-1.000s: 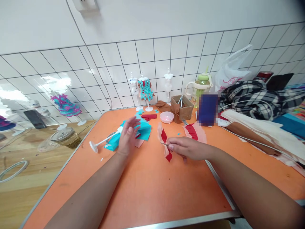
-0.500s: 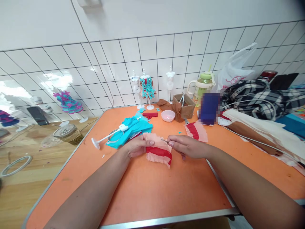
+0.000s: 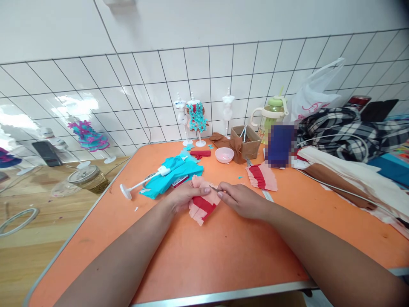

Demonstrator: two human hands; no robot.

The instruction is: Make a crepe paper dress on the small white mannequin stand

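Between thumb and fingers, my left hand pinches a pleated crepe paper piece, pale pink with a red band across it. My right hand is closed on a thin pointed metal tool, whose tip lies on the paper's upper edge near my left thumb. The fingers hide the tool's other end, so its exact kind does not show. Just beyond my right hand lies a second pink and red pleated piece. Bright blue crepe paper is spread beyond my left hand, with a white stand lying on it.
Along the tiled wall stand small white dress forms, one wearing a blue and red dress. A pink bowl, a cardboard box and a green bottle are at the back. Plaid cloth lies to the right.
The crepe paper piece has turned and gathered into tighter folds in my left hand. My right hand has moved left with the pointed tool, closer to my left thumb.
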